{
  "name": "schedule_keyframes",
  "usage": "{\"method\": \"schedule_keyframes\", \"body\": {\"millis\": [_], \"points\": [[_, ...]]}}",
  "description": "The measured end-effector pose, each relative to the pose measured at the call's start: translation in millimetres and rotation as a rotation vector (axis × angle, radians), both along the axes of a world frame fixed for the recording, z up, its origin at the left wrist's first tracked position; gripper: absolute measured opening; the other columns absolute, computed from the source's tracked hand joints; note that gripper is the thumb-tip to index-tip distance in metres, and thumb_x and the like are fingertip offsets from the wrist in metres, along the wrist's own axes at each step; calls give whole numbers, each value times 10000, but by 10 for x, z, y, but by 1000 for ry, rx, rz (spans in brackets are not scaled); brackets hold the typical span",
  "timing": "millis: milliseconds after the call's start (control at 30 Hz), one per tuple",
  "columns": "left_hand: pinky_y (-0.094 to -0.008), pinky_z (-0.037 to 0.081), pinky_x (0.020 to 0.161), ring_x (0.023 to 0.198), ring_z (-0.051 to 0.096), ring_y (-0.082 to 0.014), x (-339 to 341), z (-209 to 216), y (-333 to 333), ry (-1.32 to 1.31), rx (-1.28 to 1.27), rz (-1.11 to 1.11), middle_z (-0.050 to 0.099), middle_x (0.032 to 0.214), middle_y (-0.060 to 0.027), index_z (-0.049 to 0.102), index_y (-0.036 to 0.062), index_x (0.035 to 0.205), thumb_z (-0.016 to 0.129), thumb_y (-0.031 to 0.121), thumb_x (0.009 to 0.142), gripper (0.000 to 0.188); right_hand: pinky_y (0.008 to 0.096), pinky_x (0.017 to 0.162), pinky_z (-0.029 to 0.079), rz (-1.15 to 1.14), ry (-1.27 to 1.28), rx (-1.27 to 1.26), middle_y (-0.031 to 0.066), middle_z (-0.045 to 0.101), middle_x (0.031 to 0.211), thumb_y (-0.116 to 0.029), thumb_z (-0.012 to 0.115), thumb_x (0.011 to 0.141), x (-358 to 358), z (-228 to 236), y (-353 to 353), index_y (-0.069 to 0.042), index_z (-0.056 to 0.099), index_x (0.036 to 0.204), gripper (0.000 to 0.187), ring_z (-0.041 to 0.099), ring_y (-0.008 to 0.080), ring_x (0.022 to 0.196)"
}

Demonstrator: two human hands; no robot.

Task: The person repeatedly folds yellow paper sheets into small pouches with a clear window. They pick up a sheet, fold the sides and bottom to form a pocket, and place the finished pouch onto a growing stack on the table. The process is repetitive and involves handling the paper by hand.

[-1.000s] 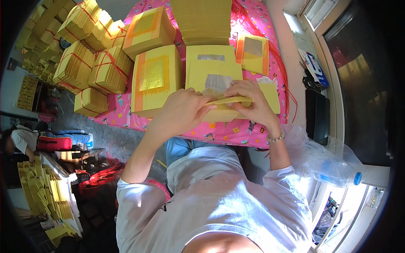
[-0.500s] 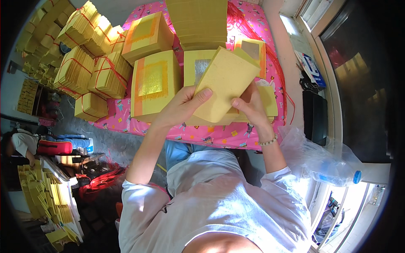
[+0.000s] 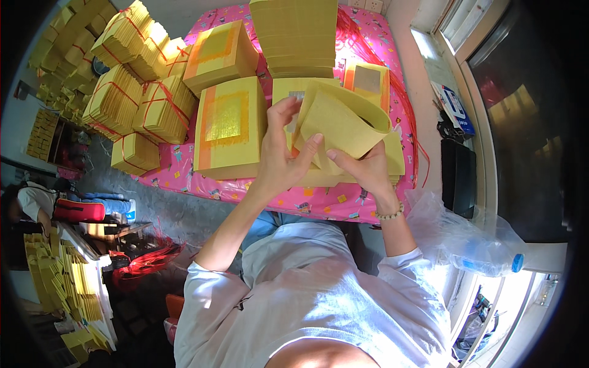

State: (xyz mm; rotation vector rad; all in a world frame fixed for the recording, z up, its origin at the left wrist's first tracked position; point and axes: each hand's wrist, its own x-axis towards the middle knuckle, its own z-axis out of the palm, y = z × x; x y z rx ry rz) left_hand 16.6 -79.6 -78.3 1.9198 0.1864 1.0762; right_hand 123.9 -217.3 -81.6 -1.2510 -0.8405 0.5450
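Folded yellow paper sheets [image 3: 337, 126] are held up between my two hands, bent so that a loop gapes at their upper right. My right hand [image 3: 367, 172], with a beaded bracelet at the wrist, grips their lower right side, thumb in front. At their left edge, my left hand [image 3: 283, 150] has its thumb on the front and its curled fingers spread higher up, the paper between them. Under the sheets sits a yellow paper stack with a silver square [image 3: 296, 95], mostly covered. Just left stands a yellow stack with a gold square [image 3: 224, 119].
A pink patterned cloth [image 3: 245, 189] covers the table. Bundles tied with red string [image 3: 162, 109] stand at the left, a tall yellow stack [image 3: 294, 37] at the back. Red strands [image 3: 362, 43] lie far right. A plastic bag with bottles [image 3: 485, 254] is at right; another person [image 3: 37, 205] sits at left.
The sheets, flat and slanted before, are now bent into an open loop. My left fingers have come out from behind them and spread along the left edge.
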Motion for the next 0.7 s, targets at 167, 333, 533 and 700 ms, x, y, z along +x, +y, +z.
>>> {"method": "schedule_keyframes", "body": {"millis": [167,333,533,700], "points": [[-282,408,945,1059,527,-140,20,20,20,100,-403,-383,552,1131,-105,396,-19,1251,558,51,929,367,296,880,506,-62,-19,-3,97,599,1165,-31,749,769,35,54,27,11,449,1272,587,595,151,1045],[-258,400,934,1039,503,-111,158,-197,11,-42,-477,-428,531,1101,-69,426,-7,1194,512,27,948,263,296,892,499,-83,-2,38,99,580,1189,-16,739,777,91,0,98,2,420,1294,608,584,156,1068],[-263,396,936,1053,494,-111,193,-373,-9,14,-432,-350,524,1116,-80,426,-6,1192,472,29,960,239,288,887,496,-88,-1,7,97,578,1192,-23,734,791,161,-97,122,-4,431,1290,584,583,152,1060],[-270,392,935,1055,495,-117,181,-186,-2,3,-536,-389,530,1129,-92,432,-7,1190,480,35,953,245,277,858,504,-80,-33,51,96,601,1149,-48,706,826,167,-65,118,6,443,1270,519,595,144,1031]]}}
